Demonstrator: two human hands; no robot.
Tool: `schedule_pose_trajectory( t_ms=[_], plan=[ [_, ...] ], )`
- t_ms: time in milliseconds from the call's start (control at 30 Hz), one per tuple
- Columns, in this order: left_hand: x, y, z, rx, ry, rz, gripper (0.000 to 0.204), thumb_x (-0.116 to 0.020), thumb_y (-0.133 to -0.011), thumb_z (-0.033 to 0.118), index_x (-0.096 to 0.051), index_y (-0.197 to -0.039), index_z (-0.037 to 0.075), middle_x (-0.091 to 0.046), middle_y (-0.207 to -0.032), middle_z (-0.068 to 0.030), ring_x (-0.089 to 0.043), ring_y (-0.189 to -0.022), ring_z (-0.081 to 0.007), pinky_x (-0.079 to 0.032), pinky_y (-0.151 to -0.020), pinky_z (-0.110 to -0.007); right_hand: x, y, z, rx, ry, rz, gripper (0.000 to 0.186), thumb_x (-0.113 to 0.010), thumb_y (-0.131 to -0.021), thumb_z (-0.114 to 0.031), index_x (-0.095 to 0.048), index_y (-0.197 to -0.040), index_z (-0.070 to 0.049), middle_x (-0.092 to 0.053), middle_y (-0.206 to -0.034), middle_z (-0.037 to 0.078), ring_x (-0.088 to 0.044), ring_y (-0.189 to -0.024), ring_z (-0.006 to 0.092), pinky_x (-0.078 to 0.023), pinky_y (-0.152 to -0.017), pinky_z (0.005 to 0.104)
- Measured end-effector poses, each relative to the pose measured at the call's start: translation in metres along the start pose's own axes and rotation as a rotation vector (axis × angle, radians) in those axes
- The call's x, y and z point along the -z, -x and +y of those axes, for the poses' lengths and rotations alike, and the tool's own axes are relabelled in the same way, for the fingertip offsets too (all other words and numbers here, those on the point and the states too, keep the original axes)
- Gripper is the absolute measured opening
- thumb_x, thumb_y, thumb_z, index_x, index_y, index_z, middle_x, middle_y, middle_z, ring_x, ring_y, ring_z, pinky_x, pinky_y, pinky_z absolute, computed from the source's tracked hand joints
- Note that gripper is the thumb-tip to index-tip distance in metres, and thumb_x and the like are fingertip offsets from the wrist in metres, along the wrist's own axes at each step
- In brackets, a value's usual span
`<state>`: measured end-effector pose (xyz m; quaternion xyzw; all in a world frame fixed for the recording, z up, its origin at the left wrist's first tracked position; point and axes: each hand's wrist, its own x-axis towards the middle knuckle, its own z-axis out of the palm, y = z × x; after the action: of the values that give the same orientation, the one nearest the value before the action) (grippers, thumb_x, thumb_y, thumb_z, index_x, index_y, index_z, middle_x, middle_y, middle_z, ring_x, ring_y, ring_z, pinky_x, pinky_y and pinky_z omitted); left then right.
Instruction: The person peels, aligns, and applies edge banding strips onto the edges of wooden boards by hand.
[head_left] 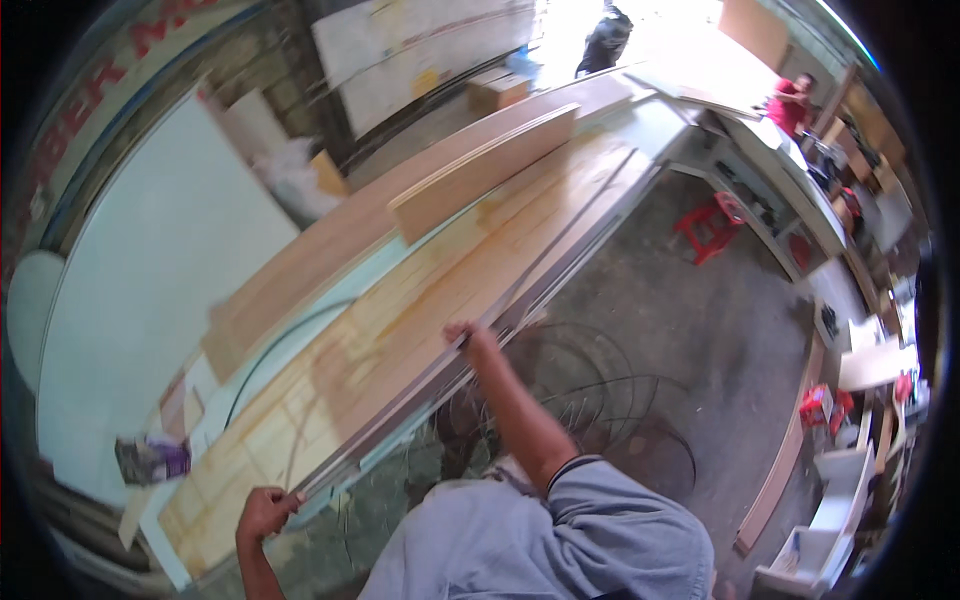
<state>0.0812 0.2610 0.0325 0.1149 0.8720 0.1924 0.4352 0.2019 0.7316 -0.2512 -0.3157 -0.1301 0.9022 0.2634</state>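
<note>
Your grey shirt (530,530) is nearest, just this side of the long, yellow-stained table (300,410). Along the table's far side runs a long brown board (310,260), with a shorter plank (490,175) beside it. Down the table's near side lies a dark, narrow strip (570,235), its long axis slanting with the table from near left to far right. Your right hand (472,336), midway along the table's near edge, is closed around the strip, which reaches forward and right from that grip; this hand is nearer its far end. Your left hand (265,512) is at the table's near-left end, finger and thumb on the edge; whether they pinch the strip, I cannot tell.
</note>
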Motion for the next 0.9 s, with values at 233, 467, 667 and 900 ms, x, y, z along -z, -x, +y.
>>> schedule_pose_trajectory(
  t_ms=[233, 467, 667, 900],
  plan=[
    [0.091, 0.05, -0.127, -0.014, 0.062, -0.04, 0.032, -0.072, -0.082, 0.027, -0.066, -0.07, -0.003, -0.06, -0.055, -0.0063, -0.055, -0.047, -0.0119, -0.044, -0.045, -0.027, 0.026, -0.047, -0.073, 0.098, 0.113, 0.137, 0.04, -0.025, -0.103, -0.028, -0.039, -0.118, 0.006, -0.056, -0.119, 0.029, -0.061, -0.103, 0.0416, -0.054, -0.084, 0.0477],
    [0.148, 0.071, -0.23, 0.142, -0.044, 0.157, 0.033, -0.074, -0.079, 0.032, -0.067, -0.066, 0.002, -0.059, -0.055, -0.0028, -0.053, -0.049, -0.0094, -0.042, -0.047, -0.028, 0.022, -0.058, -0.068, 0.032, 0.182, 0.184, 0.041, -0.023, -0.101, -0.025, -0.039, -0.126, 0.005, -0.053, -0.129, 0.024, -0.055, -0.115, 0.0387, -0.048, -0.094, 0.0471],
    [0.165, 0.047, -0.2, 0.183, -0.313, 0.395, 0.055, -0.082, -0.066, 0.046, -0.049, -0.05, 0.004, -0.042, -0.046, -0.0017, -0.036, -0.043, -0.0098, -0.031, -0.043, -0.033, 0.036, -0.062, -0.08, -0.013, 0.274, 0.197, 0.049, -0.023, -0.103, -0.033, -0.029, -0.133, 0.004, -0.042, -0.139, 0.023, -0.047, -0.122, 0.0387, -0.042, -0.1, 0.0505],
    [0.162, 0.022, -0.225, 0.163, -0.363, 0.418, 0.046, -0.076, -0.07, 0.046, -0.061, -0.06, 0.004, -0.051, -0.052, -0.0056, -0.047, -0.05, -0.0167, -0.038, -0.052, -0.036, 0.033, -0.064, -0.089, -0.101, 0.646, 0.293, 0.055, -0.031, -0.1, -0.046, -0.044, -0.123, 0.001, -0.061, -0.114, 0.018, -0.062, -0.1, 0.0313, -0.05, -0.09, 0.0467]
  ],
)
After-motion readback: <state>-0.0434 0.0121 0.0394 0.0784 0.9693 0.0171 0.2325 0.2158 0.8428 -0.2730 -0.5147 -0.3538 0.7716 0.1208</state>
